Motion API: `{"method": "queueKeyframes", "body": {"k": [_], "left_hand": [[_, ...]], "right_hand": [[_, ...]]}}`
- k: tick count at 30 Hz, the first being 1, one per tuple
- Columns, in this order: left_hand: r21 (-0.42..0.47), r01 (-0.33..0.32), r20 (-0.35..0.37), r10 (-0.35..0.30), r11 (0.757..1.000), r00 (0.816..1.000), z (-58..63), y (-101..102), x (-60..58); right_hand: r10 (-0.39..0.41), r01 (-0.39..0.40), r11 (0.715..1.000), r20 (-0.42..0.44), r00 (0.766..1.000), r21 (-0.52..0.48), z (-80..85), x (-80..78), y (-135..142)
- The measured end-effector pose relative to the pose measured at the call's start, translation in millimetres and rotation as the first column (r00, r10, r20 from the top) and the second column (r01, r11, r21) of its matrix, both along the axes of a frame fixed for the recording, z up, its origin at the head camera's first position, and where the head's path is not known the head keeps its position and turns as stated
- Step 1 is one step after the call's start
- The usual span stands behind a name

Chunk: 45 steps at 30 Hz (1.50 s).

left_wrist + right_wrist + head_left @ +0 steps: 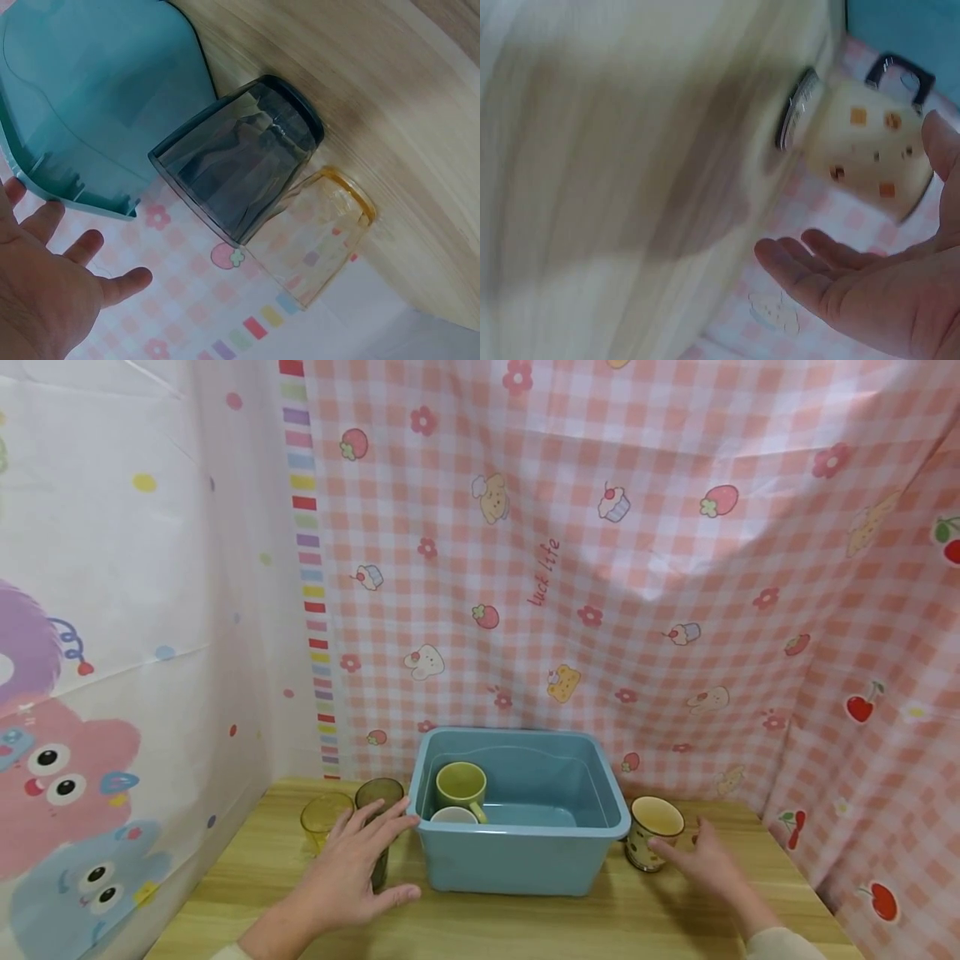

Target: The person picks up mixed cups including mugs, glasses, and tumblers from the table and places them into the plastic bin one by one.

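A cream mug with brown and orange spots (651,835) stands on the table to the right of a blue plastic tub (517,864). Beside that mug is my right hand (703,862), its thumb reaching across near the mug and its fingers spread apart; the right wrist view shows the mug's dark handle (901,73) facing the tub. My left hand (347,870), fingers extended, hovers by the tub's left rim, partly hiding a dark grey glass (380,792). Next to this glass stands an amber glass (311,236). Whether the left fingertips touch the rim I cannot tell.
In the tub's left part sit a green mug (461,782) and a white cup (453,815), mostly hidden by the front wall. Behind the wooden table (525,927) hangs a pink checked cloth (570,568), with a white printed cloth (225,693) at the left.
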<state>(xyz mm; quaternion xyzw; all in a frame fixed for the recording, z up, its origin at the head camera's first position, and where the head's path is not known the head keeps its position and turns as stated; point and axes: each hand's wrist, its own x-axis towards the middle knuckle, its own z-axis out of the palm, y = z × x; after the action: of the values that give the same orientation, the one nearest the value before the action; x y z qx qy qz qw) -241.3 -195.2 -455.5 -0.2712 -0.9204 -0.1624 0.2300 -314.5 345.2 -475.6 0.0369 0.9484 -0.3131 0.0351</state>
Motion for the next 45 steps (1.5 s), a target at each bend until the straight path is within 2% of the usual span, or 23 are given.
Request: {"method": "queueKeyframes", "body": {"k": [6, 12, 16, 22, 26, 30, 34, 37, 40, 43, 45], "left_hand": [[0.002, -0.010, 0.023, 0.009, 1.000, 1.000, -0.1, -0.5, 0.9], [0.011, -0.007, 0.029, 0.006, 1.000, 1.000, 0.1, -0.8, 1.8], [0.010, 0.002, 0.006, -0.002, 1.000, 1.000, -0.2, -1.0, 1.5], [0.007, 0.012, -0.013, -0.012, 1.000, 1.000, -0.7, -0.3, 0.9], [0.005, 0.014, -0.001, -0.014, 1.000, 1.000, -0.6, 0.2, 0.8], [0.001, 0.013, -0.001, -0.013, 1.000, 1.000, -0.7, 0.3, 0.0], [0.004, 0.015, -0.001, -0.015, 1.000, 1.000, -0.5, 0.8, -0.9], [0.003, 0.013, 0.003, -0.013, 1.000, 1.000, -0.7, 1.1, -1.2], [0.000, 0.012, 0.007, -0.012, 1.000, 1.000, -0.6, 1.1, -0.8], [0.001, 0.006, 0.014, -0.006, 1.000, 1.000, -0.3, 0.7, 0.1], [0.002, 0.001, 0.018, -0.001, 1.000, 1.000, 0.1, 0.6, 0.4]], "right_hand": [[-0.055, 0.053, 0.998, -0.087, 0.995, -0.031, -8.3, -2.7, -16.6], [-0.125, 0.112, 0.991, -0.195, 0.973, -0.076, -13.5, -10.7, -25.1], [-0.124, 0.114, 0.992, -0.239, 0.963, -0.058, -12.4, -15.4, -25.9], [-0.108, 0.109, 0.994, -0.256, 0.961, -0.007, -9.5, -18.0, -21.7], [-0.072, 0.074, 0.997, -0.232, 0.970, -0.004, -6.6, -19.2, -12.6], [-0.006, 0.002, 1.000, -0.207, 0.978, -0.019, -2.3, -20.1, -2.2], [0.053, -0.065, 0.997, -0.209, 0.977, -0.050, -2.6, -19.4, 5.6], [0.075, -0.097, 0.991, -0.227, 0.971, -0.087, -9.6, -16.6, 5.5], [0.039, -0.087, 0.979, -0.249, 0.968, -0.185, -20.4, -11.9, -4.1], [-0.072, 0.022, 0.967, -0.190, 0.979, -0.253, -27.2, -6.8, -20.8], [-0.155, 0.119, 0.954, -0.116, 0.981, -0.275, -28.2, -5.1, -33.1]]}}
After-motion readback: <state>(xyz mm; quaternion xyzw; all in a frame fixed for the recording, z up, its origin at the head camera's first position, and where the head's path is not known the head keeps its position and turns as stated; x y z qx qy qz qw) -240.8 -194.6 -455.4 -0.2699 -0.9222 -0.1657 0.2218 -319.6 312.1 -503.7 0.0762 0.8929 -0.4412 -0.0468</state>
